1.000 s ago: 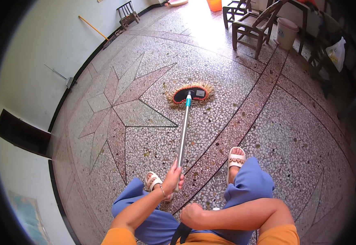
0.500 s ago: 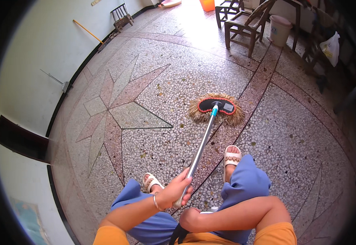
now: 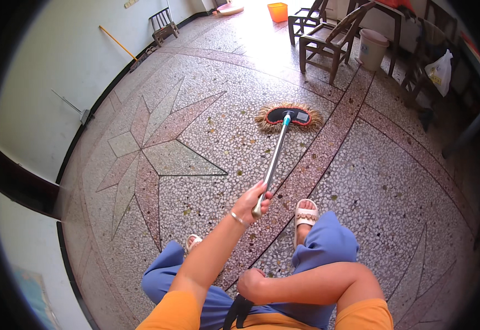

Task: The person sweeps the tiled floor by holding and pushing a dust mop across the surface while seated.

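Observation:
My left hand (image 3: 252,202) is wrapped round the end of a silver mop handle (image 3: 273,164), its arm stretched forward. At the handle's far end, the mop head (image 3: 288,116) rests on the speckled stone floor; it has a tan, shaggy fringe and a black top edged in red. My right hand (image 3: 252,286) is curled into a fist close to my waist, just above a black strap (image 3: 239,312). The inside of that fist is hidden.
Wooden chairs (image 3: 328,50) and a pale bin (image 3: 372,49) stand at the far right, with an orange bucket (image 3: 277,12) behind. Along the left wall are a small chair (image 3: 163,27), a yellow-handled broom (image 3: 120,43) and a dustpan (image 3: 85,116). My sandalled foot (image 3: 306,215) is beside the handle.
My left hand has pushed forward, sliding the mop head farther away across the floor. My right fist stays near my waist. The view has shifted slightly.

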{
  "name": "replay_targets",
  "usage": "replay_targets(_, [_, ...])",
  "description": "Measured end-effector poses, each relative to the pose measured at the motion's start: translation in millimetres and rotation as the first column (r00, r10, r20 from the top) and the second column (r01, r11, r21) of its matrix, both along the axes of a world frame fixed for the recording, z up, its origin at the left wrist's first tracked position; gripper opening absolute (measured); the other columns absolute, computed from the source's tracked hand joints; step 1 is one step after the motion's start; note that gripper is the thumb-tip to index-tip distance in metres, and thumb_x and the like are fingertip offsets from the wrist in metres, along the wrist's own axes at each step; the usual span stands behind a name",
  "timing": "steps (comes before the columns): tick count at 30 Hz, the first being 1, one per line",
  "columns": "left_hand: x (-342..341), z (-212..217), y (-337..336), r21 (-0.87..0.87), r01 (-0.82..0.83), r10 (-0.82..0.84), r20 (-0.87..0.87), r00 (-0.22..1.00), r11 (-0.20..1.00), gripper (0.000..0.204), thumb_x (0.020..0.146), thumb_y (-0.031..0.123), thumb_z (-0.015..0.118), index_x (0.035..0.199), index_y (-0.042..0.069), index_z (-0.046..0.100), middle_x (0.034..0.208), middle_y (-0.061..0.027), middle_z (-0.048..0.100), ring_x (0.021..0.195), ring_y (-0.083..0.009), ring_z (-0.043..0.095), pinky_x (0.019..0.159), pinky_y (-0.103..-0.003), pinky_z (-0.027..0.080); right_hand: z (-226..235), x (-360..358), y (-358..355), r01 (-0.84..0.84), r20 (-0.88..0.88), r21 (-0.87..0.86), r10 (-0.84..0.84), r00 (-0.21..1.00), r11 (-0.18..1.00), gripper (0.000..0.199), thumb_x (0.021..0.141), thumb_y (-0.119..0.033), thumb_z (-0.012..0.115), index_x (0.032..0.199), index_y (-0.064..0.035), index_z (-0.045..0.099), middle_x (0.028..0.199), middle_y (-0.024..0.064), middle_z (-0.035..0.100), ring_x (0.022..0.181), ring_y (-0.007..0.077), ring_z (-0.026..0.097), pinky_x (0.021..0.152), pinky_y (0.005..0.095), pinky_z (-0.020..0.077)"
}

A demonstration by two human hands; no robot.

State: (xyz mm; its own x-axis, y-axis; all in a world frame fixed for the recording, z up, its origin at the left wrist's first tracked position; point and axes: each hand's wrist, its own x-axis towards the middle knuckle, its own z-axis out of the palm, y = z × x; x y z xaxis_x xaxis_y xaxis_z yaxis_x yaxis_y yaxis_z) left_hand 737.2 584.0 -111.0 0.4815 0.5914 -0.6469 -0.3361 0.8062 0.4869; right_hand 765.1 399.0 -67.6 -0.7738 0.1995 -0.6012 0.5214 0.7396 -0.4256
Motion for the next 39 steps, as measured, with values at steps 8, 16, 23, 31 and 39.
replay_targets(8, [-110.7,63.2,-182.3,-0.175,-0.150,0.142,-0.055,0.988,0.973,0.034,0.094,0.018,0.038,0.127,0.019,0.030,0.076,-0.0044,0.047,0.047,-0.0097,0.041,0.037,-0.021,0.036,12.4,10.9,-23.6,-0.078,-0.152,0.016,0.080,0.985,0.997,0.020,0.071,-0.016,0.062,0.087,-0.0051,0.067,0.090,0.0081,0.065,0.077,0.0271,0.063,0.049,0.0449,0.0509])
replay_targets(16, [-154.3,97.5,-249.7,-0.252,-0.334,0.329,-0.063,0.942,0.908,0.043,0.093,0.017,0.039,0.134,0.022,0.024,0.076,-0.0049,0.047,0.047,-0.0107,0.041,0.036,-0.022,0.035,-3.6,10.0,-41.6,-0.149,-0.133,0.012,0.149,0.980,0.989,0.018,0.075,-0.015,0.058,0.086,-0.0058,0.067,0.089,0.0074,0.065,0.076,0.0273,0.063,0.047,0.0444,0.0502])
replay_targets(23, [-120.9,32.3,-120.6,-0.106,-0.295,0.298,0.018,0.954,0.950,0.009,0.094,0.021,0.040,0.101,0.015,0.039,0.074,-0.0049,0.049,0.047,-0.0102,0.042,0.035,-0.022,0.036,-25.7,9.3,-38.4,-0.076,-0.141,0.029,0.079,0.987,0.997,0.018,0.076,-0.016,0.057,0.089,-0.0079,0.067,0.089,0.0059,0.065,0.076,0.0258,0.064,0.047,0.0445,0.0502])
replay_targets(31, [-91.2,-5.7,14.4,-0.002,-0.314,0.312,-0.093,0.945,0.949,0.019,0.092,0.027,0.043,0.085,0.009,0.041,0.068,-0.0028,0.049,0.048,-0.0101,0.043,0.037,-0.023,0.039,-12.9,19.8,12.2,0.085,-0.151,0.077,-0.073,0.986,0.993,0.017,0.078,-0.015,0.052,0.089,-0.0054,0.062,0.084,0.0125,0.064,0.077,0.0282,0.064,0.058,0.0386,0.0513])
replay_targets(39, [-109.1,-35.2,-152.1,-0.050,-0.322,0.322,-0.010,0.947,0.945,0.021,0.092,0.028,0.041,0.084,0.009,0.044,0.068,-0.0038,0.051,0.045,-0.0116,0.043,0.039,-0.027,0.038,13.3,44.0,28.2,0.457,-0.285,0.204,-0.395,0.874,0.866,0.030,0.082,-0.019,0.052,0.108,-0.0054,0.048,0.077,0.0179,0.058,0.070,0.0343,0.060,0.057,0.0434,0.0474])
